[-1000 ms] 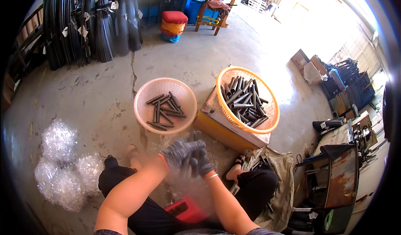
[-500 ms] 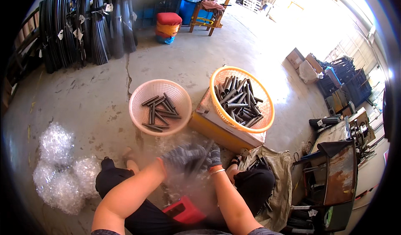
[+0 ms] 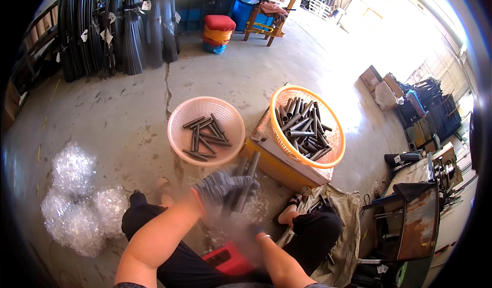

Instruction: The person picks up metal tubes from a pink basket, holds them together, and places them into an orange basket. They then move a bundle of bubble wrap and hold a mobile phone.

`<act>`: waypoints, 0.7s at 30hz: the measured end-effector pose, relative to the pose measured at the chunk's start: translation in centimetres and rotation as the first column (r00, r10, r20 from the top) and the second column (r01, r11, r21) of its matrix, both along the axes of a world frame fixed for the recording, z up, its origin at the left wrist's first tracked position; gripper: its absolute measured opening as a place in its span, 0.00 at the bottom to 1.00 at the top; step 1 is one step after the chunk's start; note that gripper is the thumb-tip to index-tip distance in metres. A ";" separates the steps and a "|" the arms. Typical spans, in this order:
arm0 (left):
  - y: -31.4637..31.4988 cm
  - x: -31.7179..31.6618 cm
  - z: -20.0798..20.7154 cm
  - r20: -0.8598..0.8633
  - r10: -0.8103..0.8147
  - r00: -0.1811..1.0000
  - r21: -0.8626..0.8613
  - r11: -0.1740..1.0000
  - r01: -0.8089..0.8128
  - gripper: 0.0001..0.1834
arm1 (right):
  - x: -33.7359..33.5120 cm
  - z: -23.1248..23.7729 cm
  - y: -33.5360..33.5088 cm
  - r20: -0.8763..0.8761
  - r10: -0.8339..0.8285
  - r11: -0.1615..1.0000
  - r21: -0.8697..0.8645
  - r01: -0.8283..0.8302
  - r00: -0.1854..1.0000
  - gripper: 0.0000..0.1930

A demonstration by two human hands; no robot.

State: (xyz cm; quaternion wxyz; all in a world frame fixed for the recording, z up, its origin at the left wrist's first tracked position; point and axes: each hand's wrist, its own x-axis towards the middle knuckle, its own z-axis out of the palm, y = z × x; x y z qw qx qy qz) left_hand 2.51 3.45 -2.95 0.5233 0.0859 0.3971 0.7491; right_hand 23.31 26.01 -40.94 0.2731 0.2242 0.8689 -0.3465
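Observation:
My left hand (image 3: 218, 185), in a grey knitted glove, is closed around dark metal tubes (image 3: 247, 180) that stand tilted upward in front of me; at least two show. Lower down, my right hand (image 3: 258, 231) is smeared by motion and its fingers cannot be made out. It is apart from the tubes, above a red object (image 3: 230, 258) with a dark opening between my legs. Just beyond my left hand, a pink mesh basket (image 3: 177, 115) on the floor holds several tubes. An orange basket (image 3: 340, 150), fuller of tubes, sits on a cardboard box (image 3: 279, 169) to the right.
Clear plastic bundles (image 3: 74, 201) lie on the floor at left. A tan sack (image 3: 346, 211) with more tubes spreads beside my right leg. Black strips (image 3: 133, 37) stand far left, near a red-topped stool (image 3: 219, 26). At right is a rusty metal stand (image 3: 417, 226).
My right hand has left the tubes and dropped down toward me. The left hand keeps its hold, with the tubes now more plainly in view. The whole view has shifted slightly.

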 end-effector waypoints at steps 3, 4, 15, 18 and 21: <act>-1.2 -0.5 -0.9 -0.173 0.138 0.975 0.024 0.990 -0.136 0.16 | -7.7 7.1 -3.7 -0.226 -0.097 0.884 -0.467 -0.021 0.969 0.23; -1.3 -0.5 -0.8 -0.201 0.113 0.973 0.002 0.993 -0.115 0.15 | -10.1 10.9 -4.2 -0.300 -0.166 0.791 -0.610 -0.055 0.939 0.24; -1.5 -0.9 0.5 0.045 0.142 0.989 0.216 0.965 -0.148 0.15 | -15.5 31.9 -7.0 -0.036 -0.500 0.122 -0.992 0.030 0.865 0.12; -0.7 0.4 -0.5 -0.068 0.093 0.993 0.136 0.987 -0.083 0.15 | -16.3 30.6 -6.1 -0.285 -0.540 0.373 -0.925 -0.078 0.792 0.09; -0.1 0.6 -1.4 -0.298 0.069 0.952 0.002 0.997 -0.072 0.16 | -16.2 28.0 -5.8 -0.408 -0.523 0.545 -0.835 -0.075 0.748 0.07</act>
